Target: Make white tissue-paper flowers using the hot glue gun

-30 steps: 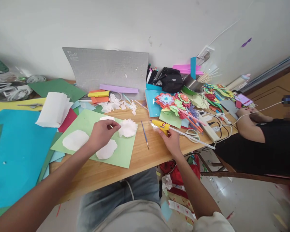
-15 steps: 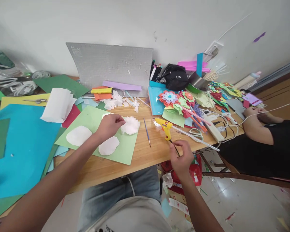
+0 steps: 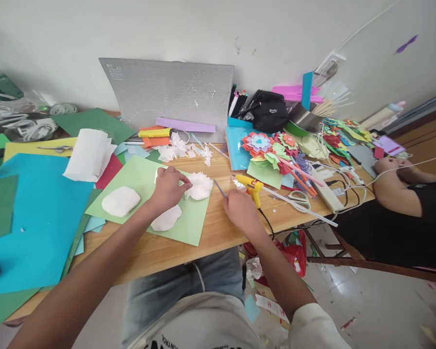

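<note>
My left hand hovers over a light green sheet, thumb and fingers pinched together at the left edge of a ruffled white paper piece. Whatever sits between those fingertips is too small to make out. Two flat white paper shapes, one at the left and one under my wrist, lie on the same sheet. My right hand is closed on a thin blue paintbrush, whose lower part the hand hides. Just beyond it rests a yellow glue gun with a long glue stick in its back.
Scissors, a power strip and cables lie at right. Paper flowers and a black pouch stand behind. Blue paper and a white tissue stack cover the left. Another person's arms rest at far right.
My right hand has let go of the glue gun's cord and moved left to the paintbrush, which now lies at a different angle. My left hand stays pinched by the ruffled paper.
</note>
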Demonstrator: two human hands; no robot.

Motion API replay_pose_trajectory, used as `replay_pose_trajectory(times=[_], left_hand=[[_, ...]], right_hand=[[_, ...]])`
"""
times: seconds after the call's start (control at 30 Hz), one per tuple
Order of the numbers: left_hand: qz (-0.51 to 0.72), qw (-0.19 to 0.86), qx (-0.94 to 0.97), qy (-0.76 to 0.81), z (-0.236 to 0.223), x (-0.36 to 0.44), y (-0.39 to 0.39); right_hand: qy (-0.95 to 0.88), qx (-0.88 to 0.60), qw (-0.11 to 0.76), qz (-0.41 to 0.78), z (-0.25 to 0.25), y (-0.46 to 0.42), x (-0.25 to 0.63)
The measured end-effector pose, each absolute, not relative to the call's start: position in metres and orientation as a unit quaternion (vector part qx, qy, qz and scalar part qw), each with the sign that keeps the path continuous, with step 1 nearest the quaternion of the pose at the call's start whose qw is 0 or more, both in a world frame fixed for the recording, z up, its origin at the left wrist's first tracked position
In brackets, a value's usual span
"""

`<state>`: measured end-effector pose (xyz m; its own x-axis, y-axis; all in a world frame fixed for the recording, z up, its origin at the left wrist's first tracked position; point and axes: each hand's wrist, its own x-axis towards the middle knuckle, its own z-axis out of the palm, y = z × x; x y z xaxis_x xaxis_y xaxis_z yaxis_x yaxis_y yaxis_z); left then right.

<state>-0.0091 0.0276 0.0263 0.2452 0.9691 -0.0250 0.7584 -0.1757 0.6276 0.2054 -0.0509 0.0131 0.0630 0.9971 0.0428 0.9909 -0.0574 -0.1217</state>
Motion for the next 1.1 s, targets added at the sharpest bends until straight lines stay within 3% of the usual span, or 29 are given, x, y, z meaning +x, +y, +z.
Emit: replay_pose_trajectory(times=[0.1,0.17,0.37,0.53,0.67,0.87,1.1], left_hand=[[0.188,0.262,0.747,0.581,0.028,-0.009,0.03],[0.181,0.263,0.751,0.578,0.031,-0.011,0.033],[0.235,0.409,0.681,0.56,0.042,-0.018,0.039],[0.256,0.496,0.616,0.556,0.041,-0.021,0.04],[0.253,0.437,0.661,0.555,0.038,-0.021,0.039],[0.243,0.371,0.699,0.561,0.035,-0.019,0.037],[0.25,0.34,0.729,0.54,0.031,-0.014,0.037]], right_hand=[[-0.672,-0.731,0.108,0.045,0.014,-0.06,0.216],[-0.653,-0.727,0.188,0.099,0.017,-0.067,0.223],[-0.516,-0.574,0.463,0.436,0.034,-0.077,0.223],[-0.477,-0.516,0.552,0.449,0.039,-0.067,0.207],[-0.502,-0.513,0.599,0.353,0.041,-0.059,0.195],[-0.536,-0.506,0.606,0.3,0.045,-0.06,0.187],[-0.487,-0.528,0.577,0.389,0.042,-0.065,0.19]])
